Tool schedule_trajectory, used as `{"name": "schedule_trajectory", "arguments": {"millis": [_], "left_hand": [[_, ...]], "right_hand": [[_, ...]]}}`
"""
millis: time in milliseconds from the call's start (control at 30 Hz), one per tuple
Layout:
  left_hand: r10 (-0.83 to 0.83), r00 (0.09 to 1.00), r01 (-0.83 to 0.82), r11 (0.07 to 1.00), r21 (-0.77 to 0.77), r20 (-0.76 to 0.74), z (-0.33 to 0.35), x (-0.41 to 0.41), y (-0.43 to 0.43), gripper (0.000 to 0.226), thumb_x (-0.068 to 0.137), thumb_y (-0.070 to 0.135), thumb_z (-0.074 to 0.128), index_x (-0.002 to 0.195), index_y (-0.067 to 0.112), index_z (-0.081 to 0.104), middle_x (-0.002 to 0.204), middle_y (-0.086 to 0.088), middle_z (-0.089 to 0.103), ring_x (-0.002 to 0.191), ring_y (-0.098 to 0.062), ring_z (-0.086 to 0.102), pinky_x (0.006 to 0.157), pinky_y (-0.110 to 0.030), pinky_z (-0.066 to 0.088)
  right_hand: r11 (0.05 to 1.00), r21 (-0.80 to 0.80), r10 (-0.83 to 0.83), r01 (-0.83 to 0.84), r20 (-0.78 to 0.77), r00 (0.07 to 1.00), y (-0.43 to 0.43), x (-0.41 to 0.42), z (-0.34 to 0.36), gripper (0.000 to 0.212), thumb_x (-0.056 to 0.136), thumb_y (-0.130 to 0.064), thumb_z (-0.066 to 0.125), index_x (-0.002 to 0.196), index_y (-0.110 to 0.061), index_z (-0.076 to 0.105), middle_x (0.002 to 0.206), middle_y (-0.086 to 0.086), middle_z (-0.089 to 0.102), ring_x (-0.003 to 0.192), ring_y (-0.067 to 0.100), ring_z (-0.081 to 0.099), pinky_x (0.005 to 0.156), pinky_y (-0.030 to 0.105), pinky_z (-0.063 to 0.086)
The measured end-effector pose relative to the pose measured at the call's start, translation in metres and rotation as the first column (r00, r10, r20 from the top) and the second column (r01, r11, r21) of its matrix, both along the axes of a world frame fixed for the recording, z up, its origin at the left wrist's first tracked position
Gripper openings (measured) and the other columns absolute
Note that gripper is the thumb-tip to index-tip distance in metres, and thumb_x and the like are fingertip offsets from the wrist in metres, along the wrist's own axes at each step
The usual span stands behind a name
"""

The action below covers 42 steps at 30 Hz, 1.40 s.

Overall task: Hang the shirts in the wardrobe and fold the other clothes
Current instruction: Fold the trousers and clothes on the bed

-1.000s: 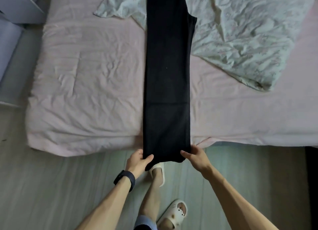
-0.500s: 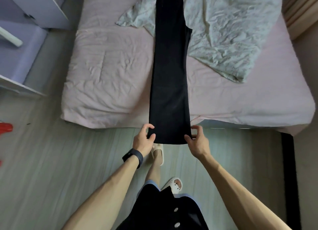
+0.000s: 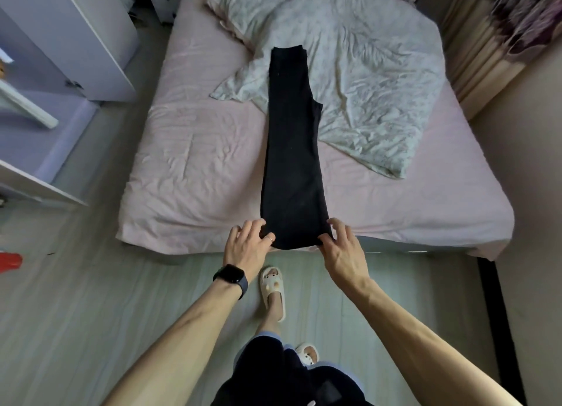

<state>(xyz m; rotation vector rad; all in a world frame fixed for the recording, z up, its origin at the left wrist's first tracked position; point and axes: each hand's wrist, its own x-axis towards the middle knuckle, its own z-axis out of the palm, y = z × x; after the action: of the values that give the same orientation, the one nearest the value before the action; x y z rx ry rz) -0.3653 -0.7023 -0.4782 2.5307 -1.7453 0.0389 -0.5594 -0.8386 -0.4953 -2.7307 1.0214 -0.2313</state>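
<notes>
A pair of black trousers [image 3: 292,150], folded leg on leg, lies lengthwise down the middle of the pink bed [image 3: 188,150]. Their near end reaches the bed's front edge. My left hand [image 3: 248,244] pinches the near left corner of the trousers between thumb and fingers. My right hand [image 3: 342,246] pinches the near right corner the same way. The far waist end rests on a pale crumpled quilt [image 3: 365,71].
A white wardrobe [image 3: 70,38] with an open door stands at the left, beside the bed. Curtains [image 3: 498,31] hang at the far right. A red object [image 3: 10,261] lies on the wooden floor at the left edge. My slippered feet [image 3: 273,287] stand before the bed.
The view has pulled back and up, so the whole trousers now show. Both hands have lifted the near end from hanging over the bed's edge up onto the mattress.
</notes>
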Motion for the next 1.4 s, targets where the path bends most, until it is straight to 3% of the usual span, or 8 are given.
{"name": "schedule_trajectory", "arguments": {"millis": [67,167,333,467,567,833,1233,1400], "left_hand": [[-0.082,0.996,0.084,0.994,-0.066,0.040,0.009,0.001,0.009,0.017,0.073,0.006,0.072,0.080,0.021,0.071,0.107,-0.001,0.069,0.104,-0.021,0.051,0.079,-0.036,0.035],[-0.225,0.971,0.228,0.973,-0.036,0.076,0.018,-0.004,0.029,0.005,0.081,0.018,0.071,0.076,0.019,0.072,0.068,0.005,0.064,0.082,-0.019,0.061,0.079,-0.034,0.034],[-0.328,0.944,0.319,0.934,0.161,0.034,0.022,-0.024,0.064,0.021,0.080,0.035,0.079,0.070,0.020,0.068,0.057,0.006,0.058,0.067,-0.017,0.056,0.079,-0.031,0.032],[-0.266,0.964,0.261,0.929,0.261,-0.018,0.024,-0.027,0.064,0.029,0.095,0.039,0.051,0.082,0.021,0.069,0.072,0.009,0.064,0.078,-0.016,0.060,0.079,-0.030,0.028],[-0.150,0.983,0.172,0.954,0.244,-0.105,0.037,-0.014,0.040,0.031,0.104,0.035,0.040,0.110,0.018,0.064,0.101,0.002,0.067,0.106,-0.021,0.056,0.093,-0.032,0.031],[0.015,0.996,-0.004,0.992,0.126,-0.088,0.077,0.094,-0.109,0.035,0.107,0.039,0.036,0.132,0.024,0.056,0.125,0.004,0.061,0.119,-0.021,0.050,0.095,-0.034,0.034],[0.096,0.972,-0.055,0.981,0.188,-0.215,0.003,0.312,-0.394,0.028,0.108,0.032,0.035,0.127,0.019,0.050,0.121,-0.002,0.060,0.115,-0.025,0.052,0.087,-0.037,0.039],[0.090,0.984,-0.051,0.968,0.246,-0.151,-0.071,0.383,-0.484,0.032,0.109,0.032,0.032,0.135,0.023,0.049,0.124,0.001,0.059,0.118,-0.024,0.050,0.092,-0.037,0.040]], "right_hand": [[0.995,-0.031,0.091,-0.091,0.011,0.996,0.005,-0.007,0.009,0.011,0.084,-0.011,0.075,0.092,-0.005,0.070,0.116,0.013,0.066,0.104,0.039,0.061,0.076,0.042,0.054],[0.990,0.037,0.135,-0.133,-0.081,0.988,0.020,-0.022,0.023,0.010,0.096,-0.019,0.063,0.095,-0.009,0.065,0.086,0.007,0.066,0.079,0.037,0.064,0.064,0.036,0.047],[0.923,0.360,0.271,-0.139,-0.349,0.897,0.041,-0.040,0.055,0.025,0.105,-0.032,0.043,0.113,-0.014,0.058,0.104,0.005,0.065,0.089,0.034,0.063,0.065,0.037,0.044],[0.849,0.522,0.344,-0.087,-0.419,0.840,0.029,-0.028,0.073,0.023,0.102,-0.029,0.047,0.118,-0.019,0.060,0.109,0.011,0.067,0.090,0.030,0.061,0.074,0.036,0.047],[0.885,0.456,0.274,-0.095,-0.346,0.897,0.000,-0.008,0.076,0.021,0.101,-0.029,0.048,0.115,-0.016,0.056,0.113,0.013,0.066,0.097,0.034,0.061,0.082,0.041,0.051],[0.939,0.341,-0.038,0.043,-0.021,0.999,-0.116,0.085,0.102,0.017,0.104,-0.029,0.045,0.109,-0.012,0.042,0.106,0.014,0.064,0.089,0.039,0.060,0.068,0.043,0.045],[0.925,0.347,-0.160,0.154,-0.010,0.987,-0.378,0.306,0.028,0.027,0.106,-0.024,0.044,0.128,-0.013,0.053,0.119,0.009,0.057,0.099,0.033,0.061,0.073,0.032,0.039],[0.916,0.369,-0.158,0.159,-0.033,0.987,-0.459,0.375,-0.052,0.024,0.106,-0.023,0.038,0.125,-0.013,0.049,0.112,0.006,0.054,0.080,0.025,0.053,0.068,0.033,0.041]]}}
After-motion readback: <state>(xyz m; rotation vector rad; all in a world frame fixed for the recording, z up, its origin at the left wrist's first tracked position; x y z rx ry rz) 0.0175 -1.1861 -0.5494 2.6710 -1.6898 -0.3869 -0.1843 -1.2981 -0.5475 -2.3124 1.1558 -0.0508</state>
